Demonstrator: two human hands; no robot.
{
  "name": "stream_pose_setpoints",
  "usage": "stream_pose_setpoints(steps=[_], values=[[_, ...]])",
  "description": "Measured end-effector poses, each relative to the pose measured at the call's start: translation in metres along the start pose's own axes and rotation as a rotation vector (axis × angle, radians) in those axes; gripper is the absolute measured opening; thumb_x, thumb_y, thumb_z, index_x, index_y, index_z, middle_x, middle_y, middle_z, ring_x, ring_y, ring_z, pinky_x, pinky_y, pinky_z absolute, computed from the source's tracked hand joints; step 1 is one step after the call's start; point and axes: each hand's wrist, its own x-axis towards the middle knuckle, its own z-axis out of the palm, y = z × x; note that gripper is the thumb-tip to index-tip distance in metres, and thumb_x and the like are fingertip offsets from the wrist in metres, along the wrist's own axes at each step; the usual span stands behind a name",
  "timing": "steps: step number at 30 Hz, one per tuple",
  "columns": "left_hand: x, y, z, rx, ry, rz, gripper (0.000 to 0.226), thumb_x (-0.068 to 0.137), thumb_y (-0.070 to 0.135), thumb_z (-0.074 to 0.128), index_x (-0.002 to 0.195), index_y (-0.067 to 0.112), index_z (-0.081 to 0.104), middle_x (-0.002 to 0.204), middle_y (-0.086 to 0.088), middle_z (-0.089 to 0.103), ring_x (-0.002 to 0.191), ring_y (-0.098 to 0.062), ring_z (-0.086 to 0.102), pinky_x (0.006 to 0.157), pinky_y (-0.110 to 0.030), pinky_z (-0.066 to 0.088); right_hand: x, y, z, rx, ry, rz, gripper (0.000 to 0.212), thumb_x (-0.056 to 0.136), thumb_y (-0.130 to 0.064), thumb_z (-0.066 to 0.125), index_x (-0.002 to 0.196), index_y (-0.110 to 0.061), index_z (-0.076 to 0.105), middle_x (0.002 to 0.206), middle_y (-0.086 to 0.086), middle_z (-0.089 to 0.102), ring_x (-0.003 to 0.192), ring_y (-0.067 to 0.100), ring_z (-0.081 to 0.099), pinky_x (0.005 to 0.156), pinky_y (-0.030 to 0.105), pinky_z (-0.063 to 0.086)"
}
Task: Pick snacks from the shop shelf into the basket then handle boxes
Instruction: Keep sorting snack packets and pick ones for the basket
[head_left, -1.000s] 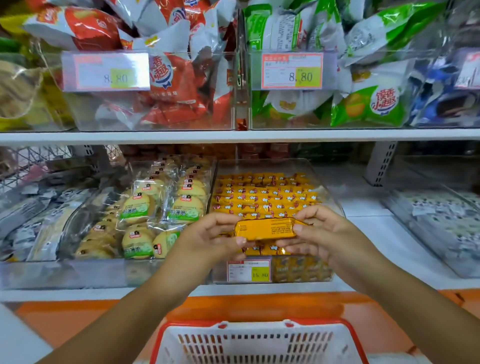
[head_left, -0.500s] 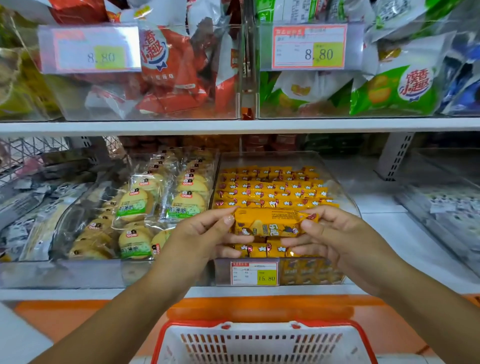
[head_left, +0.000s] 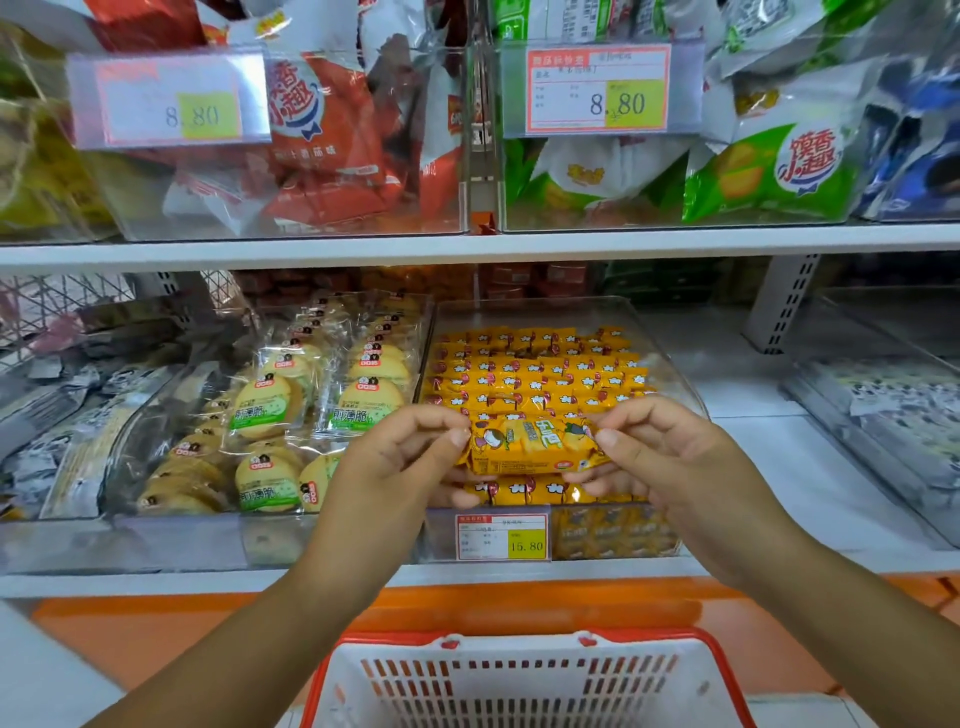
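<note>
A yellow snack pack (head_left: 535, 445) with printed front facing me is held level between both hands, just above the front of a clear bin (head_left: 670, 358) filled with several rows of the same yellow packs. My left hand (head_left: 400, 462) pinches its left end with thumb and fingers. My right hand (head_left: 670, 462) pinches its right end. A white basket with a red rim (head_left: 524, 675) sits directly below my arms at the bottom edge of the view.
Left of the yellow bin stands a clear bin of round biscuit packs (head_left: 270, 410). The upper shelf (head_left: 467, 247) carries bins of red bags (head_left: 332, 135) and green bags (head_left: 763, 171) with price tags. An orange shelf base (head_left: 156, 623) lies below.
The pack has been turned so its printed front faces me instead of its plain side. Both hands stay on its ends, a little higher over the bin.
</note>
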Motion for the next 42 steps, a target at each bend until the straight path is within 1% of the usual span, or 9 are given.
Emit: stream_pose_setpoints(steps=[3, 7, 13, 20, 26, 30, 33, 39, 42], values=[[0.001, 0.0, -0.003, -0.049, -0.015, -0.05, 0.026, 0.078, 0.025, 0.065, 0.1, 0.013, 0.07, 0.089, -0.005, 0.076, 0.073, -0.017, 0.072, 0.064, -0.025, 0.059, -0.002, -0.001, 0.0, -0.017, -0.052, 0.028, 0.032, 0.073, -0.021, 0.068, 0.102, -0.009, 0.065, 0.099, 0.009, 0.075, 0.09, 0.03, 0.074, 0.077, 0.028, 0.059], [0.002, -0.003, -0.007, -0.057, -0.032, -0.098, 0.033, 0.068, 0.017, 0.075, 0.101, 0.014, 0.07, 0.1, -0.007, 0.075, 0.077, -0.022, 0.073, 0.071, -0.029, 0.06, -0.001, -0.001, -0.002, 0.0, -0.061, 0.048, 0.034, 0.072, -0.017, 0.069, 0.105, -0.009, 0.065, 0.098, 0.006, 0.075, 0.091, 0.03, 0.074, 0.076, 0.024, 0.059], [0.003, -0.003, -0.006, -0.133, -0.029, -0.119, 0.018, 0.085, 0.006, 0.064, 0.102, 0.007, 0.07, 0.094, -0.01, 0.076, 0.091, -0.026, 0.075, 0.072, -0.027, 0.061, 0.001, 0.0, -0.003, -0.018, -0.038, 0.071, 0.019, 0.088, -0.008, 0.062, 0.107, -0.01, 0.065, 0.098, 0.009, 0.076, 0.092, 0.029, 0.074, 0.081, 0.027, 0.059], [0.004, 0.002, -0.009, -0.165, -0.069, -0.147, 0.029, 0.08, -0.001, 0.066, 0.105, 0.012, 0.069, 0.095, -0.012, 0.077, 0.09, -0.023, 0.075, 0.072, -0.022, 0.059, 0.002, -0.005, -0.008, 0.111, -0.13, 0.109, 0.042, 0.075, -0.006, 0.065, 0.117, -0.009, 0.062, 0.104, 0.015, 0.075, 0.098, 0.03, 0.073, 0.078, 0.024, 0.059], [0.003, -0.003, -0.008, -0.061, -0.065, -0.076, 0.015, 0.08, 0.005, 0.068, 0.094, 0.005, 0.065, 0.08, -0.012, 0.075, 0.079, -0.026, 0.075, 0.066, -0.026, 0.061, 0.003, -0.002, -0.007, -0.053, -0.047, 0.053, 0.031, 0.077, -0.022, 0.065, 0.104, -0.007, 0.062, 0.093, 0.018, 0.075, 0.089, 0.033, 0.074, 0.077, 0.036, 0.061], [0.004, -0.007, -0.008, -0.089, -0.082, -0.098, 0.01, 0.072, 0.017, 0.07, 0.079, 0.011, 0.065, 0.091, -0.003, 0.075, 0.088, -0.02, 0.073, 0.073, -0.027, 0.06, 0.003, 0.001, -0.006, -0.14, -0.001, 0.035, 0.01, 0.089, -0.015, 0.063, 0.089, -0.005, 0.063, 0.098, 0.005, 0.076, 0.093, 0.022, 0.074, 0.086, 0.036, 0.056], [0.004, -0.009, -0.006, -0.138, -0.096, -0.113, 0.014, 0.074, 0.019, 0.068, 0.075, 0.008, 0.059, 0.087, -0.002, 0.072, 0.088, -0.018, 0.072, 0.079, -0.029, 0.06, 0.001, 0.0, -0.002, -0.105, -0.004, 0.037, 0.008, 0.091, -0.012, 0.061, 0.087, -0.004, 0.06, 0.1, 0.006, 0.076, 0.094, 0.022, 0.073, 0.08, 0.029, 0.059], [-0.001, -0.004, 0.0, -0.159, -0.072, -0.113, 0.028, 0.079, 0.025, 0.064, 0.098, 0.008, 0.053, 0.089, -0.001, 0.074, 0.076, -0.02, 0.072, 0.081, -0.045, 0.057, -0.002, -0.005, 0.002, 0.011, 0.0, 0.0, 0.02, 0.083, -0.013, 0.065, 0.1, -0.012, 0.054, 0.107, 0.007, 0.074, 0.079, 0.038, 0.074, 0.062, 0.03, 0.06], [-0.003, -0.004, 0.004, -0.105, -0.012, -0.046, 0.02, 0.084, 0.022, 0.064, 0.1, 0.011, 0.059, 0.101, 0.0, 0.075, 0.074, -0.021, 0.072, 0.069, -0.034, 0.061, -0.004, -0.002, 0.004, -0.044, 0.042, -0.032, 0.006, 0.092, -0.005, 0.06, 0.092, -0.011, 0.059, 0.105, 0.005, 0.073, 0.073, 0.037, 0.073, 0.059, 0.028, 0.058]])
